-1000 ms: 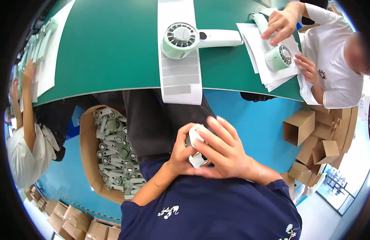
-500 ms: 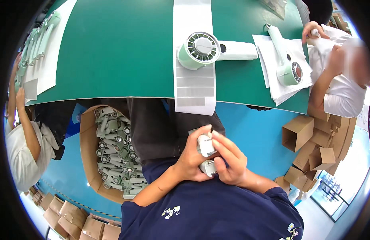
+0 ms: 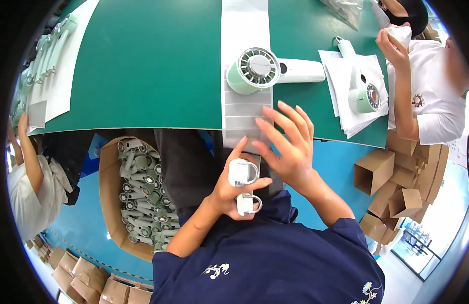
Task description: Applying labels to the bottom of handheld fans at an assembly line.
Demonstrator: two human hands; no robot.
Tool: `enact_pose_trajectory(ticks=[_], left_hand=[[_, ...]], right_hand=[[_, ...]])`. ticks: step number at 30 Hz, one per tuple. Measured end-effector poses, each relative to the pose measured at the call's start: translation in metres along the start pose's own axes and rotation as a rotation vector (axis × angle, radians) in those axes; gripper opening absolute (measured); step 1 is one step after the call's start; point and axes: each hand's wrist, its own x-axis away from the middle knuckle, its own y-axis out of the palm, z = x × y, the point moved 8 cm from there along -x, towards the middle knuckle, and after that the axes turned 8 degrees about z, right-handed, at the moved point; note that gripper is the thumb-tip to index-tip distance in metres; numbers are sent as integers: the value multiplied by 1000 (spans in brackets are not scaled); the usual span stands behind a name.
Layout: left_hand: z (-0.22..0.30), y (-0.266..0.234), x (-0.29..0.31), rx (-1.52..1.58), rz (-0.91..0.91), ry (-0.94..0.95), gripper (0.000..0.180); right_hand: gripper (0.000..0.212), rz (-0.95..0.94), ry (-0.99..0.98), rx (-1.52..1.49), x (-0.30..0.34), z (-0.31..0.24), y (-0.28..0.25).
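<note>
The left hand (image 3: 234, 190) is clenched around two small white parts with grey loop straps (image 3: 243, 173), one above the other, held in the air just in front of the near edge of the green table (image 3: 143, 66) and above the person's lap. The right hand (image 3: 290, 152) is released, its fingers spread and empty, with the fingertips over the near end of a long white strip of peel-off labels (image 3: 244, 109) that runs from the far side of the table to its near edge and hangs over it. Whether the fingertips touch the strip or hover just above it cannot be told. Resting on that strip, farther off, lies a pale green handheld fan with a white handle (image 3: 267, 71), its round head to the left. The step in hand looks like labelling: the parts are gripped ready while the free hand goes for a sticker. The next move, by this reading, calls for a fine pinch at one label's edge to lift it cleanly off the backing, and then a steady placement on the upper white part. To the near left, below the table, stands a cardboard box of pale green fan bodies (image 3: 143, 192). At the far right another person in a white shirt (image 3: 432, 101) works over a second green fan (image 3: 363, 93) on white sheets.
</note>
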Motion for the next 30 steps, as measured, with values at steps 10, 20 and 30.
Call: enact_pose_trajectory(ticks=[10, 20, 30], left_hand=[[-7, -4, -8, -108, -57, -29, 74], [-13, -4, -9, -71, -17, -22, 76], [-16, -2, -7, -57, -68, -31, 77]], right_hand=[[32, 116, -57, 37, 5, -8, 3], [31, 156, -77, 21, 9, -9, 5], [23, 186, -56, -137, 16, -3, 0]])
